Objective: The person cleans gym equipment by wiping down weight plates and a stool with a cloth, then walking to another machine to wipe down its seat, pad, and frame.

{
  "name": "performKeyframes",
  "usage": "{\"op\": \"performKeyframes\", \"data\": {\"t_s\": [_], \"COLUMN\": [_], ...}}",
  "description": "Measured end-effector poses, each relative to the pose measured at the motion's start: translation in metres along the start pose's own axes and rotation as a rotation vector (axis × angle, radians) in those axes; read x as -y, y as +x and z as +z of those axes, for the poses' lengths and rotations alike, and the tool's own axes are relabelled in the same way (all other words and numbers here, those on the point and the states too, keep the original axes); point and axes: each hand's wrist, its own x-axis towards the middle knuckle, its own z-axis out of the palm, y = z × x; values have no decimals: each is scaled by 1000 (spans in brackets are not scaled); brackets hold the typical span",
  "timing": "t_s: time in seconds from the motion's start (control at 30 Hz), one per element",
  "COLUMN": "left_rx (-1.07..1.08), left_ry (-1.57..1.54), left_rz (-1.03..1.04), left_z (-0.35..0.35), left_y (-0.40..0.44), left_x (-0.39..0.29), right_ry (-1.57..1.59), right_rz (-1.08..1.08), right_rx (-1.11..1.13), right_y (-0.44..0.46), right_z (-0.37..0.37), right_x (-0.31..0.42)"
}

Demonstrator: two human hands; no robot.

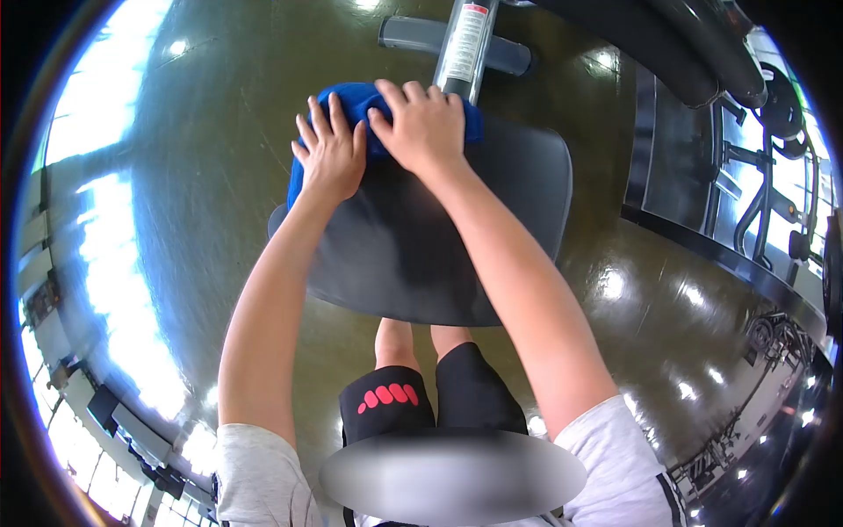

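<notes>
A blue cloth (353,98) lies bunched over the far left edge of a dark padded seat (518,189). My left hand (332,158) rests on the cloth at its left part, fingers spread and pointing away from me. To its right, my right hand (421,127) lies on the cloth near the pad's far edge, with its fingers bent forward and the thumb apart. Both palms face down, and the cloth shows between and around them. What lies under the palms is hidden.
Beyond the pad rises a metal post (463,53) with a white label and a grey crossbar foot (413,33). Dark machine parts (654,39) are at upper right. A mirror with a black frame (702,239) reflects gym equipment. My legs are below the pad.
</notes>
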Motion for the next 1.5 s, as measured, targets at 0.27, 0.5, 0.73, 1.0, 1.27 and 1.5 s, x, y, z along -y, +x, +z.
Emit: {"op": "performKeyframes", "data": {"t_s": [0.27,0.5,0.73,1.0,1.27,1.5], "left_rx": [-213,-229,-32,266,418,238], "left_ry": [101,16,-110,-160,-30,103], "left_rz": [333,502,488,408,250,213], "left_z": [5,14,15,0,-28,-28], "left_y": [-7,-31,-95,-216,-285,-209], "left_x": [-73,-130,-146,-117,-75,-49], "right_ry": [-44,-18,71,100,10,-75], "right_rz": [31,293,417,432,406,246], "right_rx": [-126,62,129,271,460,386], "right_y": [-43,-91,-161,-268,-325,-237], "right_z": [-42,-66,-78,-115,-127,-96], "right_x": [-87,-142,-131,-62,-5,-12]}}
